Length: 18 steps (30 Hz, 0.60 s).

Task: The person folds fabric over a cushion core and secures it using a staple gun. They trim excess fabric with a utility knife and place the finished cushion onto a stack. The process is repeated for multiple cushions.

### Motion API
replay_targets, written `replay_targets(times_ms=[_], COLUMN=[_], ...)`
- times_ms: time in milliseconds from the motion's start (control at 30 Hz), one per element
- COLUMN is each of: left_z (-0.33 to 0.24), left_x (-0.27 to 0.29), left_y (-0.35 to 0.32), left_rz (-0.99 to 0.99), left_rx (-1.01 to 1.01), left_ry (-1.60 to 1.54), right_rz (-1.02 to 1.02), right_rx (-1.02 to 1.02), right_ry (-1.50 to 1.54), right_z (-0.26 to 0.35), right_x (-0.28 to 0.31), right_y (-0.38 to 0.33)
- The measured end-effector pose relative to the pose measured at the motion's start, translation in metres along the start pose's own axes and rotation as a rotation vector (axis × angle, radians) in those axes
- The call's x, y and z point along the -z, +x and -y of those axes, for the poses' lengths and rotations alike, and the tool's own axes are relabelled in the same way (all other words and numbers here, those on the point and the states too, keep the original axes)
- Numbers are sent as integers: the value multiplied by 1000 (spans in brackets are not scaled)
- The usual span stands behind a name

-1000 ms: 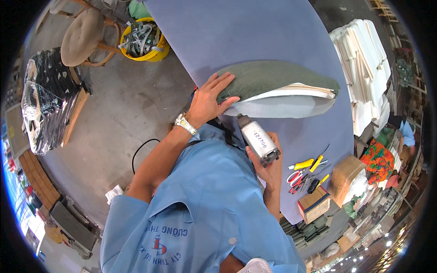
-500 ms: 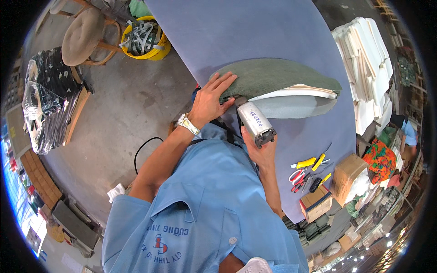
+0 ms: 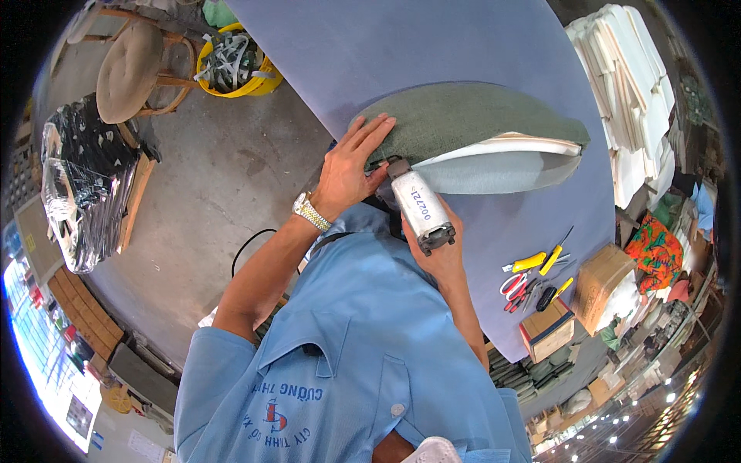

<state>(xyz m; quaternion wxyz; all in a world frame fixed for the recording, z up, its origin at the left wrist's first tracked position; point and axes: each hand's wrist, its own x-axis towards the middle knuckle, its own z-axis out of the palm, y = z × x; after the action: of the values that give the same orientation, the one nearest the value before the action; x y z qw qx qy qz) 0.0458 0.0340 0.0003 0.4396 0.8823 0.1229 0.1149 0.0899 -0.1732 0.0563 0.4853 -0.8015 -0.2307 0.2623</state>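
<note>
**Padded panel held down on the blue worktable**

Blue sheeting [image 3: 432,46] covered the long worktable, with a concrete floor [image 3: 224,177] seen at nine o'clock of it. Nearest the wearer, the right hand [image 3: 444,258] was wrapped around the rear of a grey-white power tool [image 3: 419,207], whose nose was set at the near edge of a green upholstered cushion panel [image 3: 471,116]. The left hand [image 3: 347,170] was laid flat on the panel's end at nine o'clock, fingers extended and slightly spread, pressing down; a metal wristwatch [image 3: 311,212] was worn on that wrist. The panel lay across the table at twelve o'clock from both hands, its pale foam edge [image 3: 502,147] exposed where the cover was turned up. It was judged soft and light, springy under pressure and apt to shift on the smooth sheeting, so a flat palm on the fabric beside the tool's nose was thought the best hold. At four o'clock, yellow-handled screwdrivers [image 3: 540,258] and red-handled scissors [image 3: 513,289] were left beside a cardboard box [image 3: 602,282]. Farther off, white foam sheets [image 3: 625,85] were stacked at two o'clock, and a yellow bucket [image 3: 258,81] and a round stool [image 3: 127,69] stood at eleven o'clock.
</note>
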Motion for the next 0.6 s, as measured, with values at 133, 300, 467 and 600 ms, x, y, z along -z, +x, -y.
replay_targets(times_ms=[133,300,467,600], left_z=[-4,-4,-4,-3], left_x=[9,9,7,15], left_y=[6,7,6,15], left_rz=[54,73,51,29], left_rx=[6,7,41,27], left_ry=[-4,-3,13,8], right_rz=[-21,-11,-81,-110], right_rx=[17,22,118,177], right_ry=[30,37,13,24], right_z=[1,2,3,7], right_x=[-4,-8,-16,-16], right_y=[6,11,15,24])
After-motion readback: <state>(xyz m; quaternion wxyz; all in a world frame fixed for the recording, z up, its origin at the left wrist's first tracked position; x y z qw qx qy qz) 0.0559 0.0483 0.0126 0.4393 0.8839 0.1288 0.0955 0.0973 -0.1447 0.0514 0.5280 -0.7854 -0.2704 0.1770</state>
